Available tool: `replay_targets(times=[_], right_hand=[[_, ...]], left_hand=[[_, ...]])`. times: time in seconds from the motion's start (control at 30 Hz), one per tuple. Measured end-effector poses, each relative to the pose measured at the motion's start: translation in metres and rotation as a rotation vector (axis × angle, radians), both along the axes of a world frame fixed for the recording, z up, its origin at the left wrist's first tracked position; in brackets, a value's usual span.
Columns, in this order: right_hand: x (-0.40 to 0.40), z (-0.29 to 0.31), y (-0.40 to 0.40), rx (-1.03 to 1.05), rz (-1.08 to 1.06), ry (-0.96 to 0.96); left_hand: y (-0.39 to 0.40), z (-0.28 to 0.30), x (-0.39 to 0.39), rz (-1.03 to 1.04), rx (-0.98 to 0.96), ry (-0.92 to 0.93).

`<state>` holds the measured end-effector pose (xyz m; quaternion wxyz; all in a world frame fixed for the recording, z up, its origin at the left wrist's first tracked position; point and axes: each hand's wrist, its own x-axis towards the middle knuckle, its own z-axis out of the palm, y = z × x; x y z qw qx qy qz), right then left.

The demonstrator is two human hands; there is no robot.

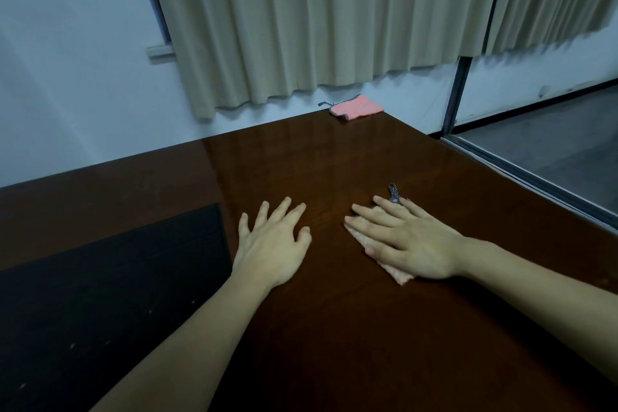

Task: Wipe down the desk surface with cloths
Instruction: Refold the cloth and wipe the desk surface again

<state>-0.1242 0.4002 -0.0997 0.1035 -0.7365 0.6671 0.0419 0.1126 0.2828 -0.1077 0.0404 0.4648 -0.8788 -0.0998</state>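
While I watch from the head view, both hands are on the counter point(351, 328):
Left hand point(272, 244): bare wood, fingers spread, holding nothing.
Right hand point(411, 241): flat, pressing pink cloth point(398, 276).
Second cloth point(357, 107): far edge, below curtain point(317, 17).

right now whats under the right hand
A pale pink cloth lies flat on the desk under the right hand. Its edges and a patterned loop show; its middle is covered.
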Motion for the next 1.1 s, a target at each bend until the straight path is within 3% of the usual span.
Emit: replay_targets(times=[0.13, 0.57, 0.9, 1.1], right_hand=[[-0.011, 0.003, -0.007, 0.010, -0.024, 0.000], [-0.058, 0.003, -0.099, 0.005, -0.376, 0.031], [-0.014, 0.000, -0.002, -0.005, -0.083, 0.028], [-0.015, 0.001, 0.017, -0.005, -0.063, 0.005]], left_hand=[[0.000, 0.000, 0.000, 0.001, -0.006, -0.005], [-0.004, -0.002, 0.001, 0.004, 0.014, 0.031], [0.000, 0.000, 0.000, 0.000, -0.006, -0.023], [0.000, 0.000, -0.001, 0.007, -0.015, 0.003]])
